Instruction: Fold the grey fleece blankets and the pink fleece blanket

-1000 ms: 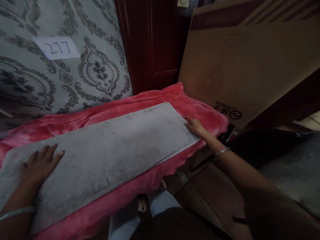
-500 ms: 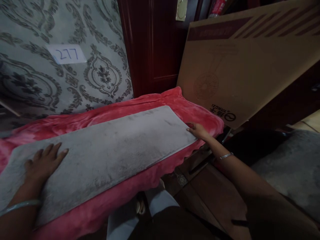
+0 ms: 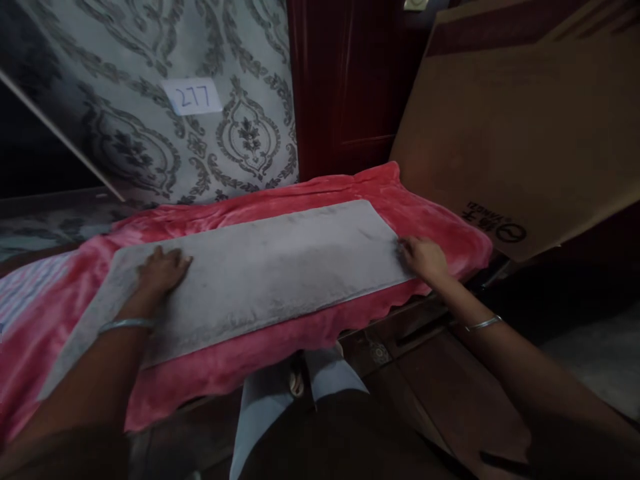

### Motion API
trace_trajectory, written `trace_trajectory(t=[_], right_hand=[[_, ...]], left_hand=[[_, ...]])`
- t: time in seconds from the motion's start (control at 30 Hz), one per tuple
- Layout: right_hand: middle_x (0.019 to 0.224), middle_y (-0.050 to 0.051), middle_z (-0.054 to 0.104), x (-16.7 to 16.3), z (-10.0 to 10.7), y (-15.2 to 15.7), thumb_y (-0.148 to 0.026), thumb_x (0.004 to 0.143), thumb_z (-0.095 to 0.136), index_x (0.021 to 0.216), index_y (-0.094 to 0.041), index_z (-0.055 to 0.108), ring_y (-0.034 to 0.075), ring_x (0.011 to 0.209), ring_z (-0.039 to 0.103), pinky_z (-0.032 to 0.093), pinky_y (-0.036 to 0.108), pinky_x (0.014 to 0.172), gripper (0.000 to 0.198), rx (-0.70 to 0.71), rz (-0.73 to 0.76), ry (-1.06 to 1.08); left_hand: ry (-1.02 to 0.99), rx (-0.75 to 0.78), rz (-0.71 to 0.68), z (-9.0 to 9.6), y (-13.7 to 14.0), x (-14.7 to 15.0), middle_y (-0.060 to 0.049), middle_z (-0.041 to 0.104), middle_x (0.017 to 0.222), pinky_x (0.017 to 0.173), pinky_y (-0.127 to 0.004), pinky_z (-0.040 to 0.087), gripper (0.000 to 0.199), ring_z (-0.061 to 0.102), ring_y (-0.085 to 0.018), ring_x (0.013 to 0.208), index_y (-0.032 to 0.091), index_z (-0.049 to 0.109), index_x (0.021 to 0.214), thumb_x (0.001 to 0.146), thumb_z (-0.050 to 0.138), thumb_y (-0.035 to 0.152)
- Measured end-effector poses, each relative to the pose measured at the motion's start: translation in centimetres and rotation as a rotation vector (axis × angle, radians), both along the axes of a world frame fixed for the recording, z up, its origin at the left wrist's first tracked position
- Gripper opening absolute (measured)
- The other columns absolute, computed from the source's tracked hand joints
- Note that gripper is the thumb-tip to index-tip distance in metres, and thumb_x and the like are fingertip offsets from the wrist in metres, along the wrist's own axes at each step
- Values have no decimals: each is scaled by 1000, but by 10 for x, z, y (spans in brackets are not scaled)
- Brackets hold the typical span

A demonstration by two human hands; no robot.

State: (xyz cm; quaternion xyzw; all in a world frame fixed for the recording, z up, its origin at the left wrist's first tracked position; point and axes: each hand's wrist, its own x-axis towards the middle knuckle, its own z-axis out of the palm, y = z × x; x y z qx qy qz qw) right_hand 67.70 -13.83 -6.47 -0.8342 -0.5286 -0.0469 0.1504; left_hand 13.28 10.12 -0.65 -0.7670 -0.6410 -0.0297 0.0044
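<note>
A long grey plush mat (image 3: 280, 267) lies flat on a pink-red plush blanket (image 3: 265, 200). Toward the mat's left part, my left hand (image 3: 163, 270) rests palm down on the surface, its fingers apart and slightly bent. My right hand (image 3: 425, 259) is closed at the mat's right edge, fingertips pinching the border. Faint darker smudges and creases run across the mat's pile. My left forearm covers some of the mat's left end.
A large cardboard box (image 3: 500, 147) leans at the right, beside a dark red door (image 3: 345, 87). Behind the blanket is patterned wallpaper (image 3: 250, 133) with a paper label (image 3: 193, 97) reading 277. Striped fabric (image 3: 30, 287) shows at the far left. Floor tiles (image 3: 450, 393) lie below.
The view has turned left, so the scene sits further right. My left hand stays on the mat, with its fingers more bent. My right hand remains at the right edge, gripping more tightly.
</note>
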Motion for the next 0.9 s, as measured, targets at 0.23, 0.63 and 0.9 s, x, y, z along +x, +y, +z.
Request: trace_trajectory(t=[0.23,0.63,0.9], right_hand=[[131,14,63,-82,15,41,-36,93,51,123,-24,70,33,120,54,45,47,99,37,38,494,-95],[166,8,30,-8,-51,-12,-53,101,27,158,-30,36,33,151,27,33,64,114,62,-129,119,-66],[150,14,52,-33,-36,10,-46,99,37,141,-24,58,37,139,44,37,67,108,52,-62,160,-115]], left_hand=[[-155,59,-707,-15,-41,116,-19,60,137,111,-47,40,49,53,-30,129,13,62,133,96,49,42],[-6,78,-770,-71,-71,127,-9,29,167,124,-55,19,59,23,-30,154,29,35,158,103,36,48],[30,22,-688,-53,-79,130,-11,35,164,119,-56,28,57,31,-31,151,26,41,154,101,41,48]])
